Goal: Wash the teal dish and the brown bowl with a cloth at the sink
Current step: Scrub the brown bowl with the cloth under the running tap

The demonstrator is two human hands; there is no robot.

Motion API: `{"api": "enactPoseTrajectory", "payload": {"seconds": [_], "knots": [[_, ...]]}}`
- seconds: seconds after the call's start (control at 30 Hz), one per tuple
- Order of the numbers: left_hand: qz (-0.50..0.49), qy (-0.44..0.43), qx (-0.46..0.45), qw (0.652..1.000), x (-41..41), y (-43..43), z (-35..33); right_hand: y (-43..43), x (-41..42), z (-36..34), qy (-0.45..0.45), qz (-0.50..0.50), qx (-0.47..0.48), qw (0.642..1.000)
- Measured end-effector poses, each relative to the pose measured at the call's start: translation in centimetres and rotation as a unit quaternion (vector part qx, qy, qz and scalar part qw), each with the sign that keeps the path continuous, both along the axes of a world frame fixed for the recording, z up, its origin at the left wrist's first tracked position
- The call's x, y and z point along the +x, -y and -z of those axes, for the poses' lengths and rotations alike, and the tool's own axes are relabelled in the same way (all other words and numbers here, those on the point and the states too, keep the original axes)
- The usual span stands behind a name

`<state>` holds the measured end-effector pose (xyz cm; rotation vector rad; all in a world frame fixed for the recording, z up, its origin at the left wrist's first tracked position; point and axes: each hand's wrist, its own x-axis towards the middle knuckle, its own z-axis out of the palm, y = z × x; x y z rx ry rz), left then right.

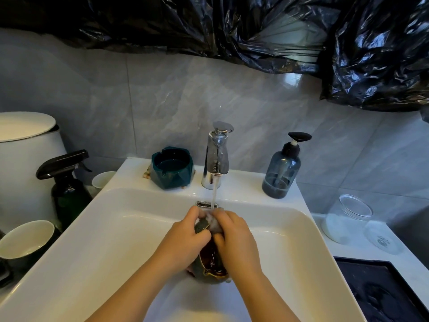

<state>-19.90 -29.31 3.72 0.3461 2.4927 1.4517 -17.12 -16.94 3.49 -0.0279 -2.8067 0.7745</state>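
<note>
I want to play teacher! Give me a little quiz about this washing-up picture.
1. True or false: the teal dish stands on the sink ledge, left of the tap.
2. What are the hands holding? A) a spoon B) the brown bowl and a cloth C) a frying pan
3. Fill in: the left hand grips the bowl while the right hand holds the ____.
Key: 1 true; 2 B; 3 cloth.

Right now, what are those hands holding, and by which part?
Left hand grips the brown bowl by its outer wall; right hand holds a bunched cloth against its upper rim.
</note>
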Motion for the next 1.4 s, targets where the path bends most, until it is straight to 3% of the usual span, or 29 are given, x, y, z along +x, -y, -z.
{"api": "enactPoseTrajectory", "payload": {"seconds": [0.13, 0.27, 0.43, 0.6, 0.83, 0.9, 1.03, 1.23, 1.4], "knots": [[-0.053, -0.026, 0.028, 0.998, -0.1, -0.2, 0.1, -0.5, -0.1, 0.4, 0.076, 0.115, -0.169, 0.976], [-0.135, -0.038, 0.053, 0.989, 0.1, -0.5, 0.2, -0.2, 0.0, 0.3, 0.124, 0.151, -0.251, 0.948], [-0.192, 0.02, 0.088, 0.977, -0.3, -0.3, -0.2, 0.3, 0.1, -0.5, -0.038, 0.095, -0.144, 0.984], [-0.155, 0.017, 0.052, 0.986, -0.4, -0.5, 0.3, 1.4, 0.2, 0.3, 0.026, 0.028, 0.045, 0.998], [-0.183, 0.052, 0.129, 0.973, -1.1, 0.1, 0.0, 0.6, 0.4, -0.5, 0.128, -0.123, -0.139, 0.974], [-0.187, 0.055, 0.135, 0.971, -1.1, 0.0, 0.1, 0.1, 0.6, -1.2, 0.138, -0.124, -0.1, 0.977], [-0.185, 0.085, 0.135, 0.97, -1.3, -0.2, 0.8, 0.1, 0.7, -0.6, 0.107, -0.101, 0.069, 0.987], [-0.163, 0.146, 0.152, 0.964, -1.3, 0.0, 0.7, 0.4, 0.6, 0.0, 0.068, -0.167, 0.074, 0.981], [-0.163, 0.212, 0.227, 0.936, -1.1, 0.0, 0.8, -0.2, 0.7, -1.3, 0.039, -0.172, 0.034, 0.984]]}}
